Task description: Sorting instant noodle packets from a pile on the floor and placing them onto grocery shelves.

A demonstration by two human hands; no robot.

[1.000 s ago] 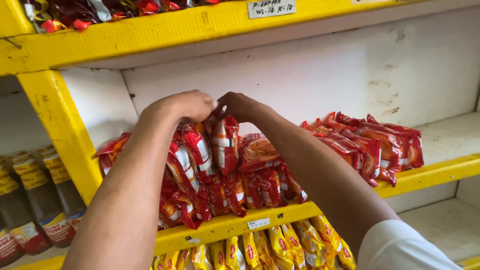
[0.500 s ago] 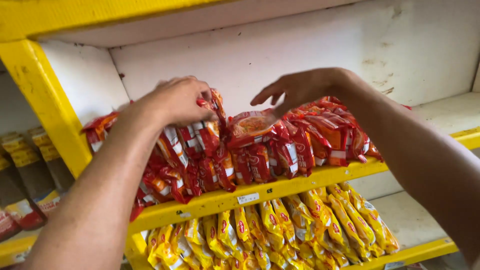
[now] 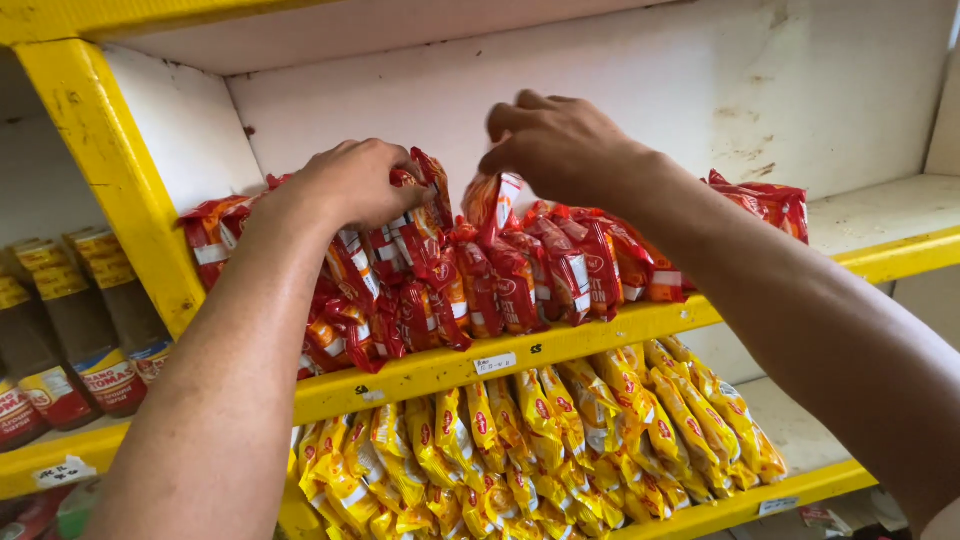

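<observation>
Red and orange plastic is what fills the middle of the picture: a row of red packets (image 3: 450, 280) is stood on edge along the yellow shelf (image 3: 560, 345), packed face to face so that each one is propped by its neighbour and none can flop over. The left hand (image 3: 358, 185) is curled down over the tops of the packets at the left of the row, fingers closed around the upper edges of a few of them, apparently so that the bunch is kept upright and tight. The right hand (image 3: 560, 145) is bent at the knuckles above the middle of the row, and the crimped top of one upright packet (image 3: 495, 200) is pinched between its fingertips and thumb; that packet is raised a little higher than the rest. The wrappers are seen to be glossy and crinkled, red with white and orange panels, sealed by a ridged seam at the top. A few more of the same kind (image 3: 765, 205) are lying apart towards the right of the shelf. Below, yellow packets (image 3: 530, 440) are stacked leaning on the lower shelf, and brown labelled jars (image 3: 100, 340) are standing in the bay to the left.
</observation>
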